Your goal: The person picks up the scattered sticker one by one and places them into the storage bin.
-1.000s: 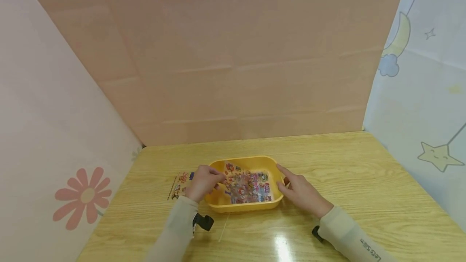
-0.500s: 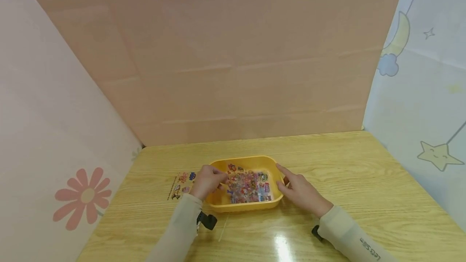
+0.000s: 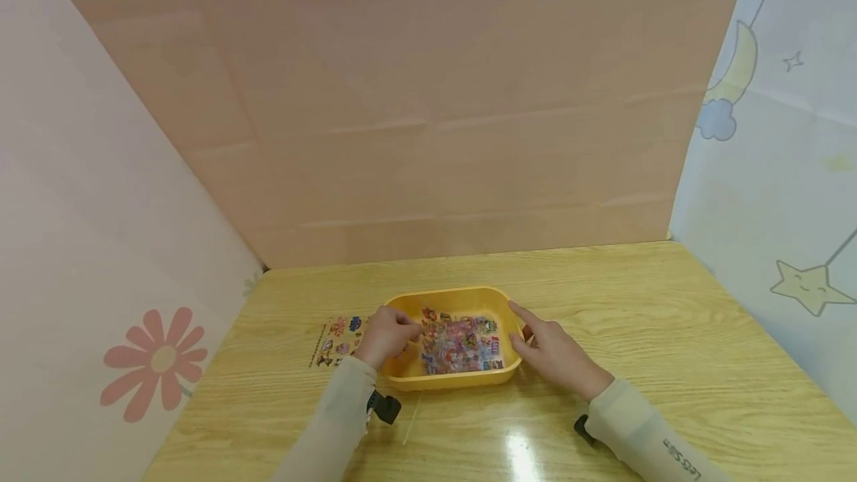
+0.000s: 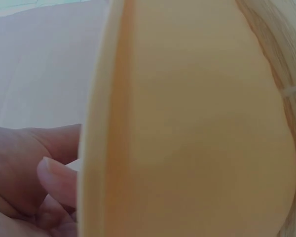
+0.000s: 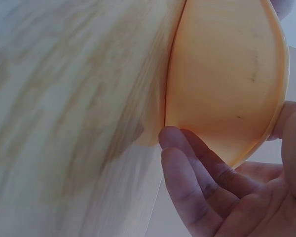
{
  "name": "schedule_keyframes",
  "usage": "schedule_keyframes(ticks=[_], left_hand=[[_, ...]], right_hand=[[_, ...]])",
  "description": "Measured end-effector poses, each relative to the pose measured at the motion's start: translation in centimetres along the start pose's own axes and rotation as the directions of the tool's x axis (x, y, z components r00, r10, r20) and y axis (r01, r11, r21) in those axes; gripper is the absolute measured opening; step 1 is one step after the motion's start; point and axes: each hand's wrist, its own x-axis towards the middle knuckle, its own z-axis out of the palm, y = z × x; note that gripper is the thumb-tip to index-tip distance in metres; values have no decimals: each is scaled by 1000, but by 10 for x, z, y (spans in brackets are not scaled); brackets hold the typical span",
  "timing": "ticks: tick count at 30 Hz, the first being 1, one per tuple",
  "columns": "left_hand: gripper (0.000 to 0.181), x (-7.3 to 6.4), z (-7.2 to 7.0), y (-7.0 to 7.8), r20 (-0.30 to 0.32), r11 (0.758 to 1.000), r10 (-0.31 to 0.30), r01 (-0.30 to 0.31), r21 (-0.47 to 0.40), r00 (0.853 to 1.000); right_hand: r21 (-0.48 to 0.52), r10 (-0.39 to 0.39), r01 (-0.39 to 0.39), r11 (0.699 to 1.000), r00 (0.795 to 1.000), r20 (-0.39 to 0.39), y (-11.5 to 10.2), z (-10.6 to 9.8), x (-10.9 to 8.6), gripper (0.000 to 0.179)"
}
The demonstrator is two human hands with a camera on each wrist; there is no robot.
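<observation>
In the head view a yellow tray (image 3: 450, 382) stands on the table with clear, cartoon-printed sticker sheets (image 3: 462, 348) inside it. My left hand (image 3: 387, 335) reaches over the tray's left end, thumb and fingertips pinched at the left edge of a sheet. The left wrist view has the tray wall hiding those fingertips. My right hand (image 3: 556, 354) holds the tray's right end, thumb over the rim and fingers along the outer wall; in the right wrist view its fingers (image 5: 187, 173) touch the wall near the base. Another printed clear sheet (image 3: 339, 337) lies on the table left of the tray, partly behind my left hand.
A thin pale strip (image 3: 412, 419) lies in front of the tray on the wooden table (image 3: 602, 303). A pinkish backdrop (image 3: 428, 132) closes off the rear, and patterned white panels (image 3: 797, 192) stand at both sides.
My left hand has shifted slightly right over the tray, and the upper left part of the sheet has moved right and down. My right hand and the tray stay in place.
</observation>
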Motion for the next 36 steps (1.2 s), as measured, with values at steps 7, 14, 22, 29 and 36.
schedule_keyframes(ticks=[7,14,22,29,36], left_hand=[[26,2,2,-1,6,999,0,-1,45,1000],[27,5,6,-3,3,996,12,-12,87,1000],[32,7,6,-2,13,990,-8,7,140,1000],[33,7,5,-2,31,991,16,-20,135,999],[33,7,4,-2,45,992,6,-11,126,999]], right_hand=[[-7,4,-4,1000,1000,-7,0,1,0,60],[-7,3,-4,1000,1000,-13,-1,1,0,59],[-12,3,-3,1000,1000,-15,-2,0,0,59],[-19,-1,1,1000,1000,-19,-2,0,0,59],[-13,-7,6,1000,1000,-16,-2,-1,-1,59]])
